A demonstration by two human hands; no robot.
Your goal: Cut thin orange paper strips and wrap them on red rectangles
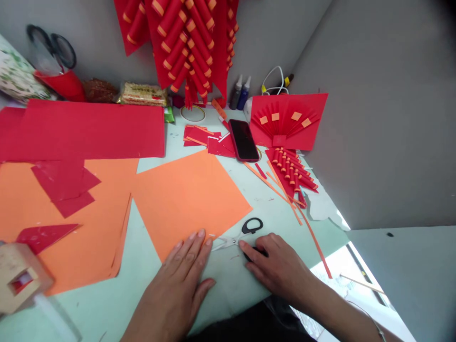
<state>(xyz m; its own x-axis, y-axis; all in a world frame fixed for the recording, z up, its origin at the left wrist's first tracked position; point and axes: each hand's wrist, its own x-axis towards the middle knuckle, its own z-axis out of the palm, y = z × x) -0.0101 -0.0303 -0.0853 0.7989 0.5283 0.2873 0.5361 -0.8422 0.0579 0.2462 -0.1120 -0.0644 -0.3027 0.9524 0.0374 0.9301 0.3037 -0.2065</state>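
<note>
A square sheet of orange paper (188,194) lies on the table, turned at an angle. My left hand (181,275) rests flat on its near edge, fingers stretched out, holding nothing. Beside those fingertips a pair of scissors (233,241) lies with blades apart, their tips close to the paper's edge. My right hand (276,261) is closed around one black handle loop, its index fingertip near the pivot. The other loop stands free.
A phone (244,140), red paper scraps (223,146) and orange strips (272,185) lie beyond. Red paper (96,130) and more orange sheets (96,247) cover the left side. A tape dispenser (23,278) stands front left. Paper firecrackers (185,42) hang at the back.
</note>
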